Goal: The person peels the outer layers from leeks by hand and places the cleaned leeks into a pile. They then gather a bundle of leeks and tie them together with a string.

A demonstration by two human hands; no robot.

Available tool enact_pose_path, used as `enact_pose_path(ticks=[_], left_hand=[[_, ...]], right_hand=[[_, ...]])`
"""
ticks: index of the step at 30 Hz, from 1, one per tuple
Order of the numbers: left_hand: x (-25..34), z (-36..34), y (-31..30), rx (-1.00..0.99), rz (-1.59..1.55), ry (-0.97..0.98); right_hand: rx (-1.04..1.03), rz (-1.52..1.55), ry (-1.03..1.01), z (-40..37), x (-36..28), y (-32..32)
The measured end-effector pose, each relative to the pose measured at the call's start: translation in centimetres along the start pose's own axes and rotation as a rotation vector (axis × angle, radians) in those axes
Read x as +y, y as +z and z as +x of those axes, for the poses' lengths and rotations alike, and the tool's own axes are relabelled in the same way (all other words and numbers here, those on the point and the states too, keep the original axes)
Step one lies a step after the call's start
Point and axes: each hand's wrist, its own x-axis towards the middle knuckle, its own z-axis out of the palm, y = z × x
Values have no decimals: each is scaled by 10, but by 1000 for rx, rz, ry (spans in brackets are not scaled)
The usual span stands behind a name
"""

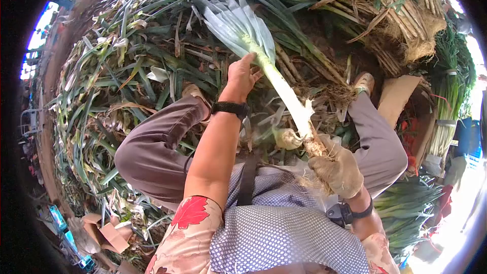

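A single leek point(281, 85) lies slanting across the middle of the view, its broad green leaves fanned out at the top and its white shank running down to a brown, rooty end. My bare left hand point(241, 77) holds it just below the leaves, with a black band on the wrist. At the lower end, my right hand point(339, 168) in a dirty work glove is closed around the root end, where brown outer skin hangs ragged. Fine pale roots dangle beneath the glove. A torn piece of skin sticks out from the shank above it.
Stripped leaves point(86, 116) are heaped to the left. Untrimmed leeks point(406, 25) with roots lie piled at upper right, and tied bundles point(446, 106) stand at far right. Cardboard point(398, 96) leans near my right foot; a torn box point(109, 233) sits lower left.
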Motion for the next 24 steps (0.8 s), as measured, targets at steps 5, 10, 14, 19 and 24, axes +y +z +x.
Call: enact_pose_path(ticks=[5,10,14,19,24], left_hand=[[7,-14,22,156,100,-107],[5,-10,22,233,251,-57],[-42,0,1,107,-298,-124],[-104,-69,-1,-273,481,-315],[-159,-71,-64,-530,633,-65]], right_hand=[[-15,107,160,-4,4,-4],[3,66,-62,0,42,-3],[-8,1021,126,5,56,6],[-95,1497,196,29,58,13],[-130,1250,212,35,70,14]])
